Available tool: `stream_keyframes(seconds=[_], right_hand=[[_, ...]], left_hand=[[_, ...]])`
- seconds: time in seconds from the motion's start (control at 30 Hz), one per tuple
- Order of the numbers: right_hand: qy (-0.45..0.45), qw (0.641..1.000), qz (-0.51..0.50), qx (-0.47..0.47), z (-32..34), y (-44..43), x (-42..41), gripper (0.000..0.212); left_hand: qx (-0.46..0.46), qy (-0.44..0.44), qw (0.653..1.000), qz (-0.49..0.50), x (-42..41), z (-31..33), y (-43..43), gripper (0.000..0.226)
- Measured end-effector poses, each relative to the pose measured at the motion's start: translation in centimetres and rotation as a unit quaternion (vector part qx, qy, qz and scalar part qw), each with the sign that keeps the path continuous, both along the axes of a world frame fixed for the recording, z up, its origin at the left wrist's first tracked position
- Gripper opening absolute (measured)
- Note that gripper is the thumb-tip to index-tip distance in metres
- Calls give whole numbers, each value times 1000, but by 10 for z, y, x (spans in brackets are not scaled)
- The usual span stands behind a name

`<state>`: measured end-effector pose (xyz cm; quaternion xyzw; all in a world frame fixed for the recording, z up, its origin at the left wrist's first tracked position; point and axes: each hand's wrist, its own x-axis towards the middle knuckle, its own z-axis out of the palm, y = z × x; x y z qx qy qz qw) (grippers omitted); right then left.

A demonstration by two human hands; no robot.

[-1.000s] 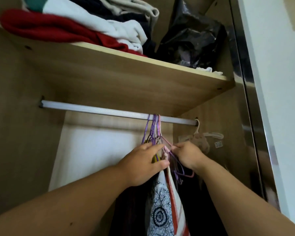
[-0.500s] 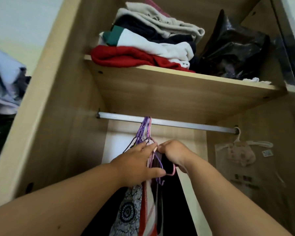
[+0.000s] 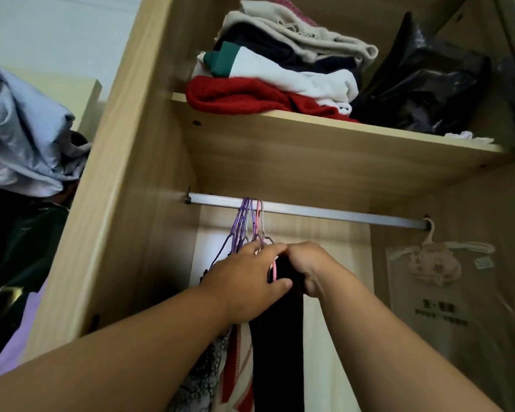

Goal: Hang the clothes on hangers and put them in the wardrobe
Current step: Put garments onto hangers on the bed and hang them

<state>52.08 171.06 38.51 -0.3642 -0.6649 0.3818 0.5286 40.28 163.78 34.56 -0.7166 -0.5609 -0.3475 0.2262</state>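
At wardrobe (image 3: pixel 125 203) level, head view: the compartment is seen from below.

Upper shelf (image 3: pixel 309 150): a stack of folded clothes (image 3: pixel 280 75) is held here, red at the bottom, then white with a green band, dark, and beige on top. A crumpled black plastic bag (image 3: pixel 428 84) is set just beside the stack, to its right.

Hanging space: a metal rail (image 3: pixel 339 214) is fixed under the shelf. A tight bunch of purple hangers (image 3: pixel 244 224) is hooked over the rail left of its middle. A pink hanger (image 3: pixel 275 270) is seen among them, between the two hands. Three hung items are noted below: a black garment (image 3: pixel 280 352), a red-and-white striped garment (image 3: pixel 238 367) touching it, and a black-and-white patterned garment (image 3: pixel 202 379) furthest left. At the rail's right end a white hanger (image 3: pixel 446 245) is hooked, with a clear printed bag (image 3: pixel 428 292) hung on it.

Hands: the left hand (image 3: pixel 247 281) is laid against the hanger necks with fingers almost straight and the thumb stretched out below. The right hand (image 3: pixel 306 269) is curled round the top of the black garment.

Obscured: the hanger shoulders are covered by both hands. All three garments are cut off at the lower edge. The printing on the bag cannot be read. Outside the wardrobe, at left, a pale blue cloth (image 3: pixel 21 138) is blurred and partly out of frame.
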Motion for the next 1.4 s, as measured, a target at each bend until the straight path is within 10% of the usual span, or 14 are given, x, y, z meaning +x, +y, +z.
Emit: stream_keyframes(seconds=[0.37,1.07,1.4], right_hand=[[-272,908,-271,168,14,16,46,22],[-227,860,-399,225,-25,-84,129,13],[-211,847,-455,175,-99,-266,201,19]], left_hand=[[-18,-29,999,-8,7,3,4,53],[-100,63,993,-24,31,-3,-11,47],[-92,78,951,-283,76,-43,-38,78]])
